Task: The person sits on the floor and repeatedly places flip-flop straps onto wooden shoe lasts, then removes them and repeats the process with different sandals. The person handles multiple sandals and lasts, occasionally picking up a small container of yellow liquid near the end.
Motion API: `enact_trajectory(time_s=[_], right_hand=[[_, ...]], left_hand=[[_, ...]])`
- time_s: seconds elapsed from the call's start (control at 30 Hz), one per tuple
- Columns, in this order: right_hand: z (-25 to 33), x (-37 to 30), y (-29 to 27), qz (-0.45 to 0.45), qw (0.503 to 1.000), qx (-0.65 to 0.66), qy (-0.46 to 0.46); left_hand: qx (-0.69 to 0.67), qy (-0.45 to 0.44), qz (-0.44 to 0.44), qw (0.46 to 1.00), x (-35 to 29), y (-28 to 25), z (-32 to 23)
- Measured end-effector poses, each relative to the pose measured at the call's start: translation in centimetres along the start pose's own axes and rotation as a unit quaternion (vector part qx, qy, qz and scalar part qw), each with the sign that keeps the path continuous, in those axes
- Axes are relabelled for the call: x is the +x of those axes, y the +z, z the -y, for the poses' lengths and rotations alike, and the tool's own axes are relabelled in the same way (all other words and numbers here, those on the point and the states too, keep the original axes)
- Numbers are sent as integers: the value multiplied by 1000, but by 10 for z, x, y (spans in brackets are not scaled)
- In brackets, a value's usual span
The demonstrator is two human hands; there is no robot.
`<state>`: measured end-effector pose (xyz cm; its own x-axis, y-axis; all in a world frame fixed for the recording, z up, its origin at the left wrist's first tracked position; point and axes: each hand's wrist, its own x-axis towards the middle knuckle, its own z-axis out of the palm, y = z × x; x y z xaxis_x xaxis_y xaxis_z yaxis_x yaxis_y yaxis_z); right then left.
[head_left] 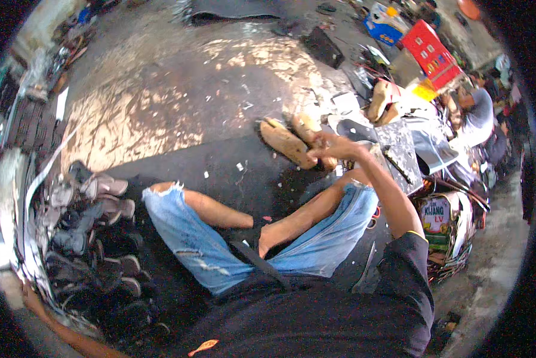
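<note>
My right hand (339,148) reaches forward over a pair of yellowish shoe lasts (283,142) lying side by side on the black mat (220,161). Its fingers look apart and bent downward at the heel end of the lasts; whether they touch is blurred. The second last (305,127) is partly covered by this hand. Far out at the lower left, my left hand (34,300) is small and smeared near the picture's rim, beside a pale beige surface (8,289). What it holds, if anything, cannot be made out.
Several shoes (110,206) crowd the left side. At the right are another pair of lasts (382,102), a speckled board (402,149), a red box (432,53) and a tin (441,218) stuffed with strips. Another person (476,113) sits at the far right.
</note>
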<state>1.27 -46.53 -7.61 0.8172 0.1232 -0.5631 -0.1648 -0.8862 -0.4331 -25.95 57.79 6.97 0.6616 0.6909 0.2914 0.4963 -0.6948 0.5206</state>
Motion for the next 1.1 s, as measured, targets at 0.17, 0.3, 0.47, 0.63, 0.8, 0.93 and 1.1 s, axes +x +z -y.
enact_trajectory(time_s=[0.17, 0.3, 0.47, 0.63, 0.8, 0.93, 1.1], right_hand=[[66, 7, 60, -108, 992, -65, 23], [55, 30, 47, -155, 983, 13, -101], [-47, 91, -17, -272, 960, 66, 8], [-80, 60, -120, -521, 853, 5, 39], [-92, -147, -114, -743, 641, 191, -19], [-212, -229, -8, -799, 365, 478, -1], [-275, -172, 73, -543, 469, 691, 84]], left_hand=[[-203, 73, 87, 973, -57, 87, -166], [-232, 175, 220, 931, -137, 188, -274], [-234, 96, 349, 902, -168, 211, -339], [-219, 177, 430, 858, -144, 282, -407], [-258, 158, 530, 792, -188, 365, -517], [-370, 186, 647, 640, -308, 452, -646], [-411, 1, 835, 366, -501, 550, -787]])
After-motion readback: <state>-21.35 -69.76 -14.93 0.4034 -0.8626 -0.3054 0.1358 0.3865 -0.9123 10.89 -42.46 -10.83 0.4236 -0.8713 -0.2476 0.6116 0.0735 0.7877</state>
